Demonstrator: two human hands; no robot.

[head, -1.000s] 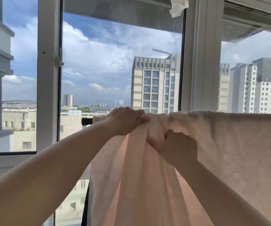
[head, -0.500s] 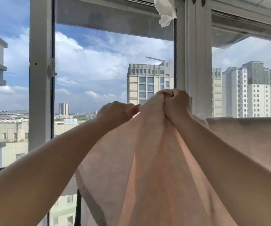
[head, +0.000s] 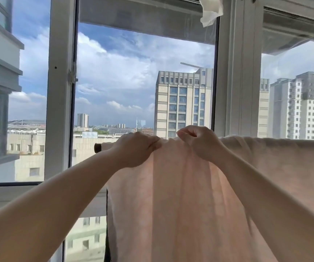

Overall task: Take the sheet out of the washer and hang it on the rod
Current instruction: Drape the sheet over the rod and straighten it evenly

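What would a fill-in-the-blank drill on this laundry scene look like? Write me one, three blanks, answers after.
1. Both hands grip the top edge of the pale pink ____ .
2. The sheet is draped over a ____ whose dark end shows beside the left hand.
3. The right hand is on the sheet in front of a large ____ with white frames.

Missing words: sheet; rod; window

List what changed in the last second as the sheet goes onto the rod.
The right hand lifted a bunched fold of the thin pale pink sheet, then lowered it onto the dark rod. The left hand kept gripping the sheet's top edge there.
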